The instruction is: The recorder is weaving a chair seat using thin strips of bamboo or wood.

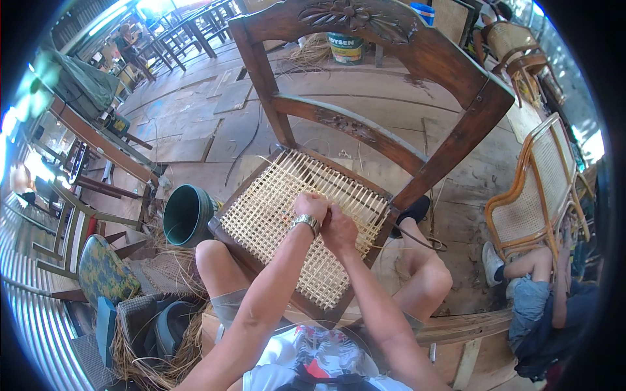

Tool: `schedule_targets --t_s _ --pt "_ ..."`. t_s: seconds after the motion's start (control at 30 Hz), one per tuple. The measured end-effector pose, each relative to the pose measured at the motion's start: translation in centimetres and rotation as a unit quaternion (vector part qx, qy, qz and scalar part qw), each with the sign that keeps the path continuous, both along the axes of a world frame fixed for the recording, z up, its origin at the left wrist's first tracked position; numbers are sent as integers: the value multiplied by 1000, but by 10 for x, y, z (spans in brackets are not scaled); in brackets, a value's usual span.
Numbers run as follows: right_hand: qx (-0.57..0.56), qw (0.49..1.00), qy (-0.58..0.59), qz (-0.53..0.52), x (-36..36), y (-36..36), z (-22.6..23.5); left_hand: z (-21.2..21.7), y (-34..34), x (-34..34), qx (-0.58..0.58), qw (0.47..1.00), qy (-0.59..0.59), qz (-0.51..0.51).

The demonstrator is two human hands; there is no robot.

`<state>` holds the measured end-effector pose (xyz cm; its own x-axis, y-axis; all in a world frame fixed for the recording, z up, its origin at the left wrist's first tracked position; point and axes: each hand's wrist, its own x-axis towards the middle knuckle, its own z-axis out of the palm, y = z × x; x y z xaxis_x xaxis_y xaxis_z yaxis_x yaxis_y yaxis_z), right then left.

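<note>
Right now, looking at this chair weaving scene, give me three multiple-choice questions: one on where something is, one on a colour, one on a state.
1. Where does the round dark green plastic bucket lie?
A. left of the dark wooden chair
B. on the chair's seat
C. behind the chair's back

2. What colour is the woven cane seat panel?
A. blue
B. pale straw
C. black

3. How do the two hands stand?
A. both in the air
B. both together on the weave
C. one on the bucket

Answers:
1 A: the bucket lies on its side by the seat's left corner.
2 B: the strands are light yellow.
3 B: the left hand and right hand meet on the cane.
</note>
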<state>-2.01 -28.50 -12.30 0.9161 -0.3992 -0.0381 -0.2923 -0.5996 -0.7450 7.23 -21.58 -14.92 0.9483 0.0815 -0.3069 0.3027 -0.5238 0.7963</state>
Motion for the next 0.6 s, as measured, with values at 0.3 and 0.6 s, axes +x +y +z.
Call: schedule_targets --t_s 0.3,0.6 --pt "46 999 5 2 6 -3 -8 2 15 4 -246 964 97 28" --pt "133 991 -8 -34 9 -22 -26 23 20 6 126 959 -153 -203"
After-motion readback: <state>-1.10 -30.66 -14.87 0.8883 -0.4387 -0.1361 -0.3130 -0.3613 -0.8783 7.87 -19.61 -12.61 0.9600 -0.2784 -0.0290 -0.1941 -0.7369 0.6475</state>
